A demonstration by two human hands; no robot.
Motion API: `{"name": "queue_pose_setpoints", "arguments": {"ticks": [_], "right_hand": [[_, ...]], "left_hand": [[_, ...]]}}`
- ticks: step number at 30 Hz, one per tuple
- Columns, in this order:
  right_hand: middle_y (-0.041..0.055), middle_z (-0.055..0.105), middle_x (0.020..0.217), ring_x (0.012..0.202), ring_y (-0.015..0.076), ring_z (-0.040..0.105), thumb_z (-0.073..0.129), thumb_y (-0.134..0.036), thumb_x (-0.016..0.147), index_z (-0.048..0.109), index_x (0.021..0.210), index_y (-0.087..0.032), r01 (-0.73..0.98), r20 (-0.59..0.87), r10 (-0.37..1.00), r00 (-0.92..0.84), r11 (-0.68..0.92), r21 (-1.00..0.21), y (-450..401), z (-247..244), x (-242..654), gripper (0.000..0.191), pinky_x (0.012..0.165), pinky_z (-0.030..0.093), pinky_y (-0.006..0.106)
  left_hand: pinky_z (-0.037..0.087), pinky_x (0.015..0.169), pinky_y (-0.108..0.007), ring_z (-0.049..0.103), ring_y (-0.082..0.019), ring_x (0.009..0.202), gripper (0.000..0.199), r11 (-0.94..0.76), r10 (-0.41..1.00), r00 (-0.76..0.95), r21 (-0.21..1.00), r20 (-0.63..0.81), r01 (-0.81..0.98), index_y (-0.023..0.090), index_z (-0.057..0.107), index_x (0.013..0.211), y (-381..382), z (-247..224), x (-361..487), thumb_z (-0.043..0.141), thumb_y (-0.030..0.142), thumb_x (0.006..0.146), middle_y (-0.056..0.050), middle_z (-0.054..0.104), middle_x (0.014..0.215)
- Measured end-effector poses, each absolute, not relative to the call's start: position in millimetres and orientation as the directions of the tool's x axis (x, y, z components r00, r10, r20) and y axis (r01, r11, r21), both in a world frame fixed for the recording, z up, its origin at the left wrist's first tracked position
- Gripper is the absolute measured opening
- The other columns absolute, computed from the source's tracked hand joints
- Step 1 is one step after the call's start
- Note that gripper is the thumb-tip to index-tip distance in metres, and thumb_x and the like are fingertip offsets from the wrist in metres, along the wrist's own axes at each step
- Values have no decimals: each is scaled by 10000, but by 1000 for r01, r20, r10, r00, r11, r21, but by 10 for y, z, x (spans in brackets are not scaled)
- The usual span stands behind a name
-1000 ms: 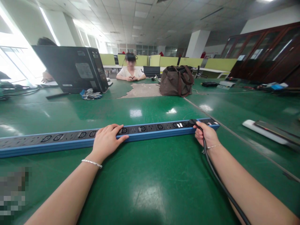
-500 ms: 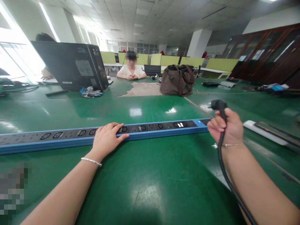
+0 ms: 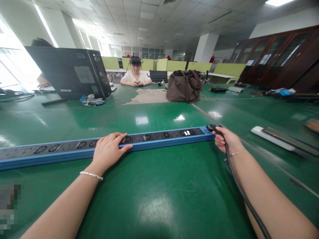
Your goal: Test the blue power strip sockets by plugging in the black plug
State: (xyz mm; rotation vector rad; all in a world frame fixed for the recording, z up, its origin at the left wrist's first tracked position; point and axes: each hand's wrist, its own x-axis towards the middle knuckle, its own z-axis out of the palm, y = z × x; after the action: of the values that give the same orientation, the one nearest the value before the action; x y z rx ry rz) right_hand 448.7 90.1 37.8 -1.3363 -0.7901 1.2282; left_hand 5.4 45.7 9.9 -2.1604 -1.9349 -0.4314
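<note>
A long blue power strip [image 3: 159, 144] with a row of black sockets lies across the green table. My left hand [image 3: 108, 149] is laid over its middle, fingers across the far edge and thumb along the near side, holding it. My right hand [image 3: 228, 141] is closed around a black power plug [image 3: 211, 127], which is down at the strip's right end. The plug's prongs are hidden, so how far it sits in a socket cannot be seen. Its thick black cable [image 3: 238, 181] runs down along my right forearm.
A black computer case [image 3: 64, 73] stands at the back left with work gloves [image 3: 92, 100] beside it. A brown bag [image 3: 184, 87] sits further back. To the right lies a white bar-shaped object [image 3: 271, 138]. Across the table sits a person [image 3: 136, 78]; another hand [image 3: 312, 126] shows at the right edge.
My right hand has carried the plug down and left, from above the table to the strip's right end. My left hand stays on the strip. The view has shifted slightly.
</note>
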Motion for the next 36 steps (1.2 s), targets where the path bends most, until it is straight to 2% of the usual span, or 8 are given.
{"name": "queue_pose_setpoints", "arguments": {"ticks": [6, 19, 26, 36], "right_hand": [[-80, 307, 303, 235, 36, 234, 416, -216, 918, 510, 644, -159, -226, -319, 901, 293, -259, -939, 910, 420, 4401, 296, 253, 171, 132], [-88, 292, 304, 225, 39, 238, 415, -251, 934, 495, 650, -161, -63, -415, 840, 350, -421, -905, 1013, 563, 4380, 309, 250, 162, 136], [-85, 302, 296, 225, 40, 245, 436, -244, 919, 494, 645, -163, -166, -380, 875, 301, -344, -924, 948, 463, 4373, 292, 255, 161, 139], [-85, 314, 304, 228, 33, 251, 454, -238, 911, 508, 653, -152, -202, -380, 871, 312, -330, -922, 958, 453, 4389, 277, 259, 167, 131]], "left_hand": [[381, 980, -440, 542, -272, 1148, 606, -125, 927, 106, 31, 359, 992, 237, 547, 1282, 449, 98, 56, 383, 622, 843, -72, 593, 1268], [390, 969, -436, 539, -272, 1154, 612, -128, 930, 111, 27, 351, 991, 236, 539, 1294, 460, 98, 49, 381, 620, 843, -77, 591, 1274], [374, 994, -429, 535, -263, 1160, 611, -123, 933, 104, 33, 345, 992, 238, 539, 1291, 457, 103, 53, 382, 623, 843, -76, 585, 1287], [367, 992, -409, 536, -253, 1155, 598, -123, 935, 106, 30, 338, 992, 253, 538, 1287, 450, 115, 61, 374, 622, 847, -73, 591, 1277]]}}
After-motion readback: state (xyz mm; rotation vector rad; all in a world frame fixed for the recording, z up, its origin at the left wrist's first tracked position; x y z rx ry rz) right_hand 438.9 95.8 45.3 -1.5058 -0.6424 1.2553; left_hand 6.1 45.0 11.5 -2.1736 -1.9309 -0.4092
